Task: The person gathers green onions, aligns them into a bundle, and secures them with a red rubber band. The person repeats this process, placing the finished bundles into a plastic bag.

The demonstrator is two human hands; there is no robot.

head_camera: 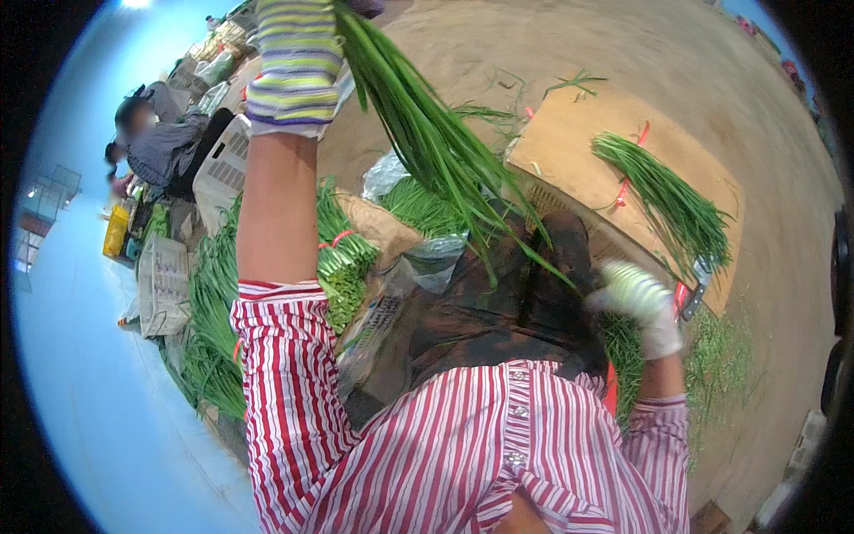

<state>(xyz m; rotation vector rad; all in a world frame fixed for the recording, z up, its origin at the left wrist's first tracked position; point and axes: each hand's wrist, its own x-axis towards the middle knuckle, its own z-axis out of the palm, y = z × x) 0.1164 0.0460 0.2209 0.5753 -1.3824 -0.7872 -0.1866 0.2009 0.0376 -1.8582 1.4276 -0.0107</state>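
Observation:
My left hand [297, 63], in a striped knit glove, is raised at the top of the view. It grips a loose bunch of long green chives [417, 130], whose leaf ends hang down over my knees. My right hand [634, 294], gloved too, is blurred beside my right knee, and its fingers do not show clearly. Just right of it a knife [695, 302] with a dark handle lies at the near edge of a cardboard-coloured board [574, 127]. On that board rests a bundle of chives [660, 183] with red ties around it.
Tied green bundles [343, 287] are piled at my left, beside a clear plastic bag [387, 175]. Beyond them stand a white plastic crate [163, 287] and another crate [227, 160]. A person [167, 150] sits at the far left. Green trimmings [717, 374] litter the floor at right.

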